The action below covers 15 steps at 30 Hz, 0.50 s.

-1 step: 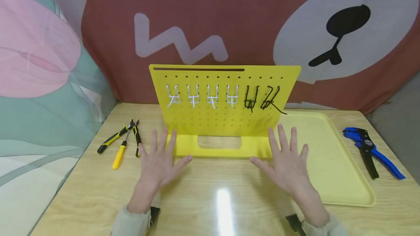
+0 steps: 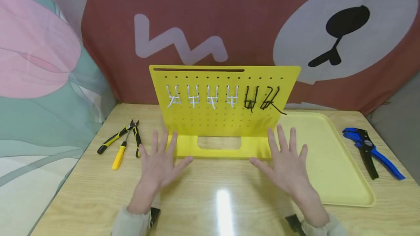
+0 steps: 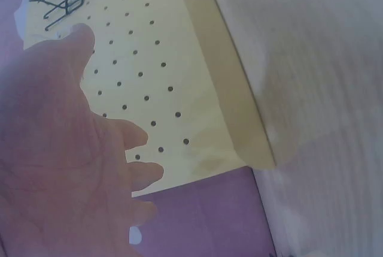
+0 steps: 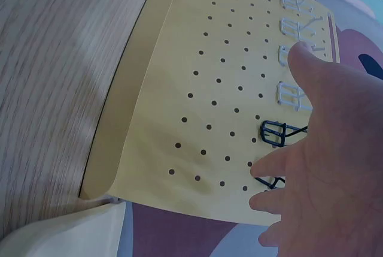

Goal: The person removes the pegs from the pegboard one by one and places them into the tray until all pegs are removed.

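A yellow pegboard (image 2: 220,119) stands upright on the wooden table, with white wire hooks (image 2: 193,99) and two black wire hooks (image 2: 251,103) across its upper part. My left hand (image 2: 159,166) is held with fingers spread before the board's left end, holding nothing. Before the right end is my right hand (image 2: 288,168), fingers also spread and nothing in it. Left of the left hand lie black-and-yellow pliers (image 2: 113,139) and a yellow-handled screwdriver (image 2: 119,156); the pliers' right handle reaches close to its little finger in the head view. Both wrist views show a palm near the board.
A pale yellow tray (image 2: 341,177) lies on the right of the table, partly behind the right hand. Beyond it rests a blue-and-black wire stripper (image 2: 370,152). A printed cloth (image 2: 242,21) hangs behind the board.
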Each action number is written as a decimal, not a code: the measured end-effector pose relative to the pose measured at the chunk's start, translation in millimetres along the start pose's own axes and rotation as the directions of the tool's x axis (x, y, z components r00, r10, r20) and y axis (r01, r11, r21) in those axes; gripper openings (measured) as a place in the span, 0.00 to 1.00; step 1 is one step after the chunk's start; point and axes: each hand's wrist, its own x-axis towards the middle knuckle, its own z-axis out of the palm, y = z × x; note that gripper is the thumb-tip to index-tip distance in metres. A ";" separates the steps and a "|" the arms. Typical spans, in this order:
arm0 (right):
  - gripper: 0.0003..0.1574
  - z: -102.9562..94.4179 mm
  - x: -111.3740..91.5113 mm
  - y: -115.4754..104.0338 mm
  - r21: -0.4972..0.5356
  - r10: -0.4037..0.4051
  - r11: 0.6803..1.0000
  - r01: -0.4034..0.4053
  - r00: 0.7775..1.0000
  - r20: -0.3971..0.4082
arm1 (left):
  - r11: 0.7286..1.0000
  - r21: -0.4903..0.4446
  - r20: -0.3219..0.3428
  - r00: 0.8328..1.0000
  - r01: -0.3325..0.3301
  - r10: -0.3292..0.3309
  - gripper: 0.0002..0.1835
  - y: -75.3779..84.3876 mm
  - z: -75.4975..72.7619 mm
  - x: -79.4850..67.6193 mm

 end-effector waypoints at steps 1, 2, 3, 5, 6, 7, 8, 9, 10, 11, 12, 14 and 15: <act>0.60 -0.3 -0.1 -0.1 0.003 -0.001 1.000 0.001 1.000 -0.003 | 1.000 0.000 0.000 1.000 -0.001 0.001 0.48 0.5 -0.5 0.1; 0.60 -1.0 -0.2 -0.2 0.008 -0.001 1.000 0.001 1.000 0.000 | 1.000 -0.003 -0.003 1.000 -0.001 0.001 0.48 0.8 -1.1 0.5; 0.60 -1.7 -0.3 -0.3 0.017 -0.003 1.000 0.002 1.000 0.002 | 1.000 0.001 -0.006 1.000 -0.001 0.001 0.48 0.9 -1.8 0.9; 0.59 -5.3 -0.7 -0.6 0.063 -0.014 0.998 0.014 1.000 0.009 | 1.000 -0.020 -0.011 1.000 -0.001 0.001 0.47 0.8 -3.8 2.2; 0.58 -7.9 -0.3 -0.1 0.100 -0.032 0.994 0.031 0.999 0.007 | 0.999 -0.048 -0.017 1.000 0.001 -0.002 0.47 0.0 -5.2 3.5; 0.55 -11.3 0.3 0.9 0.150 -0.053 0.987 0.052 0.999 0.004 | 0.995 -0.096 -0.029 1.000 -0.001 -0.002 0.47 -1.4 -6.9 5.5; 0.52 -15.4 1.2 2.5 0.201 -0.078 0.977 0.077 0.997 -0.002 | 0.987 -0.158 -0.044 0.999 0.000 -0.007 0.46 -3.4 -8.8 8.0; 0.47 -20.0 2.3 4.6 0.252 -0.107 0.962 0.109 0.994 -0.021 | 0.974 -0.226 -0.061 0.998 0.001 -0.015 0.46 -5.9 -10.8 10.9; 0.41 -25.0 3.9 7.2 0.297 -0.134 0.944 0.144 0.990 -0.055 | 0.953 -0.302 -0.084 0.996 -0.005 -0.021 0.45 -8.9 -13.1 14.4; 0.35 -29.8 5.8 10.1 0.331 -0.155 0.926 0.180 0.983 -0.100 | 0.928 -0.372 -0.113 0.993 -0.016 -0.028 0.44 -12.1 -15.5 18.6; 0.29 -34.7 7.7 13.1 0.355 -0.169 0.910 0.215 0.973 -0.156 | 0.903 -0.429 -0.143 0.989 -0.027 -0.038 0.43 -15.7 -17.8 23.0; 0.20 -45.0 12.5 19.2 0.398 -0.153 0.879 0.261 0.946 -0.284 | 0.862 -0.505 -0.207 0.976 -0.049 -0.066 0.41 -22.5 -21.4 32.6; 0.16 -49.8 15.5 21.9 0.437 -0.127 0.854 0.282 0.928 -0.351 | 0.849 -0.526 -0.232 0.969 -0.054 -0.082 0.40 -25.4 -22.7 37.6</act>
